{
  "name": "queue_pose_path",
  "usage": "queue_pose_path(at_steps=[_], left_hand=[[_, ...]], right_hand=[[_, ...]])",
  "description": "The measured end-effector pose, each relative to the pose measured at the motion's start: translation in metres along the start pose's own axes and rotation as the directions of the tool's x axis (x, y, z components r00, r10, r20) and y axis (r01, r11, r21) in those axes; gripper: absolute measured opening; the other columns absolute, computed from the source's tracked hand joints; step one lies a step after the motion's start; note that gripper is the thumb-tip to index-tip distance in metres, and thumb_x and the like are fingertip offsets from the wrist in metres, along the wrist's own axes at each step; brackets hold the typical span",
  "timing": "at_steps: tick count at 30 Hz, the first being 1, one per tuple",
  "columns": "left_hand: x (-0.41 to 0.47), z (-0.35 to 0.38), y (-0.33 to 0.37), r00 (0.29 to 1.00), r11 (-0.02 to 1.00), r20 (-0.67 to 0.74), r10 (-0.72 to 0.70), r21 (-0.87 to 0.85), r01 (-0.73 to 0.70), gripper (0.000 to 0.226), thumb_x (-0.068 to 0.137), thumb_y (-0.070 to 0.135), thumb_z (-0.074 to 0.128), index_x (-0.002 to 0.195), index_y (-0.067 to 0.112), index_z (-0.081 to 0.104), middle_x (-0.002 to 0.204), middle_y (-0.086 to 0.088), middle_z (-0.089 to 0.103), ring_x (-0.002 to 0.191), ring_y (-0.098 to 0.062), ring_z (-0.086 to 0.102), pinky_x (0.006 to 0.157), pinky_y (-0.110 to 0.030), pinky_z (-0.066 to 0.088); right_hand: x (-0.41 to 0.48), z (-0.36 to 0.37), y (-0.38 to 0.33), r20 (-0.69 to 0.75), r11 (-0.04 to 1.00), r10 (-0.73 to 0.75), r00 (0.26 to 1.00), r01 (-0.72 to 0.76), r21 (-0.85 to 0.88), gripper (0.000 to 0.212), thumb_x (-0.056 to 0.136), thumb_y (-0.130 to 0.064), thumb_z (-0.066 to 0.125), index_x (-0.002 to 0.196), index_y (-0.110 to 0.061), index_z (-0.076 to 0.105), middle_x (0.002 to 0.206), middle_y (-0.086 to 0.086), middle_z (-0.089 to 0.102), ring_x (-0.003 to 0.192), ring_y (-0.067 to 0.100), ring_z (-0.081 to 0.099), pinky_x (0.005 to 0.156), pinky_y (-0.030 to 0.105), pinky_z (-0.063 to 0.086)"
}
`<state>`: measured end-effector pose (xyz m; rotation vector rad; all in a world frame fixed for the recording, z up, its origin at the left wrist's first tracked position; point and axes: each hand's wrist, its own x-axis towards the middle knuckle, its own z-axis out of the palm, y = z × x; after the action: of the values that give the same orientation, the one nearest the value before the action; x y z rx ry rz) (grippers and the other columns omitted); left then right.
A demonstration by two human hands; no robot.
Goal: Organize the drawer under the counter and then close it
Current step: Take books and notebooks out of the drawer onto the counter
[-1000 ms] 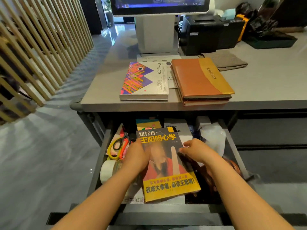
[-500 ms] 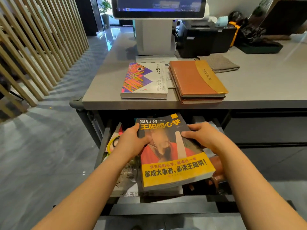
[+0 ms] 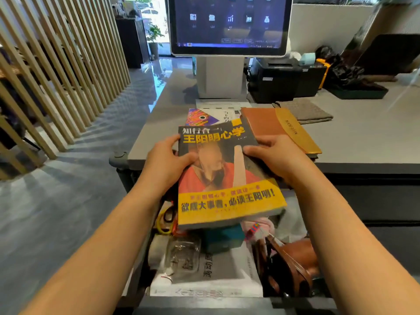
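Both hands (image 3: pixel 227 160) are gripping the yellow-and-dark paperback book (image 3: pixel 225 178), now lifted from the cluttered open drawer (image 3: pixel 216 269) toward the grey desk (image 3: pixel 363 137), clearing space.

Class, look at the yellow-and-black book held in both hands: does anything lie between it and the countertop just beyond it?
Yes. Both hands, left and right, hold the book above the open drawer. On the countertop beyond it lie a colourful book and an orange notebook, filling the nearest spot.
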<state>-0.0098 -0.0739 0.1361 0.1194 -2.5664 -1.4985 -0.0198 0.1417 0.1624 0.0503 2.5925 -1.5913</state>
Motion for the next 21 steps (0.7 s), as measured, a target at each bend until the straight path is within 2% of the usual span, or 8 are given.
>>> queue_pose_path(at_steps=[3,6,8,11,13,15,19,21], left_hand=[[0.04,-0.001,0.002,0.996,1.0,-0.083,0.024,0.003,-0.023,0.042,0.081,0.017,0.071,0.121,0.02,0.06,0.091,-0.005,0.065,0.077,-0.018,0.061,0.072,-0.03,0.049],[0.077,0.004,-0.001,0.994,1.0,-0.105,-0.006,-0.002,0.006,0.044,0.081,0.017,0.071,0.123,0.011,0.059,0.11,-0.012,0.066,0.098,-0.028,0.063,0.087,-0.04,0.051],[0.097,0.007,-0.005,0.994,0.999,-0.101,-0.033,0.027,0.036,0.051,0.081,0.02,0.071,0.128,0.008,0.054,0.123,-0.015,0.061,0.11,-0.029,0.059,0.093,-0.041,0.049],[0.112,0.012,-0.009,0.998,1.0,-0.066,-0.021,-0.02,0.019,0.046,0.083,0.015,0.068,0.126,0.006,0.056,0.127,-0.015,0.058,0.1,-0.02,0.059,0.085,-0.037,0.052],[0.113,0.012,-0.009,0.999,0.987,0.047,-0.012,-0.157,0.019,0.056,0.082,0.012,0.069,0.134,0.01,0.049,0.138,-0.013,0.049,0.096,-0.008,0.053,0.074,-0.025,0.053],[0.111,0.009,-0.015,0.977,0.985,0.212,0.025,-0.173,0.013,0.077,0.077,0.022,0.075,0.143,0.019,0.035,0.145,-0.005,0.041,0.107,-0.004,0.049,0.078,-0.017,0.045],[0.102,0.003,-0.031,0.794,0.992,0.603,0.07,0.043,-0.12,0.116,0.058,0.037,0.081,0.149,0.025,0.01,0.128,0.017,0.045,0.111,0.006,0.048,0.096,-0.012,0.034],[0.102,0.007,-0.036,0.816,0.979,0.576,0.049,0.133,-0.153,0.118,0.06,0.032,0.084,0.149,0.022,0.007,0.128,0.013,0.042,0.118,-0.007,0.044,0.102,-0.022,0.032]], right_hand=[[0.036,0.015,-0.019,-0.06,0.998,0.017,0.998,-0.021,-0.06,0.029,0.088,-0.026,0.061,0.114,-0.012,0.064,0.09,0.006,0.069,0.074,0.021,0.066,0.059,0.028,0.052],[0.068,0.03,-0.026,-0.158,0.991,0.055,0.986,-0.074,-0.113,0.035,0.088,-0.02,0.061,0.121,-0.008,0.056,0.106,0.011,0.064,0.097,0.029,0.062,0.083,0.041,0.052],[0.086,0.035,-0.026,-0.204,0.982,0.072,0.976,-0.105,-0.155,0.036,0.087,-0.015,0.061,0.121,-0.005,0.055,0.113,0.014,0.062,0.101,0.031,0.06,0.082,0.04,0.051],[0.103,0.038,-0.024,-0.218,0.979,0.041,0.975,-0.082,-0.185,0.036,0.086,-0.008,0.059,0.122,-0.007,0.057,0.118,0.015,0.062,0.103,0.03,0.06,0.077,0.036,0.049],[0.104,0.036,-0.021,-0.181,0.984,-0.029,0.983,-0.003,-0.177,0.053,0.087,-0.011,0.06,0.138,-0.014,0.044,0.139,0.011,0.05,0.122,0.026,0.05,0.094,0.037,0.045],[0.097,0.032,-0.013,-0.066,0.97,-0.109,0.992,0.091,-0.227,0.071,0.084,-0.026,0.067,0.145,-0.024,0.03,0.151,0.003,0.033,0.136,0.023,0.035,0.106,0.037,0.034],[0.082,0.029,0.006,0.268,0.904,-0.039,0.963,0.148,-0.401,0.101,0.067,-0.038,0.08,0.148,-0.032,0.019,0.155,-0.003,0.019,0.138,0.016,0.025,0.093,0.02,0.021],[0.083,0.032,0.009,0.23,0.898,-0.088,0.969,0.177,-0.403,0.098,0.066,-0.03,0.081,0.146,-0.028,0.024,0.153,0.002,0.024,0.135,0.016,0.029,0.086,0.013,0.02]])
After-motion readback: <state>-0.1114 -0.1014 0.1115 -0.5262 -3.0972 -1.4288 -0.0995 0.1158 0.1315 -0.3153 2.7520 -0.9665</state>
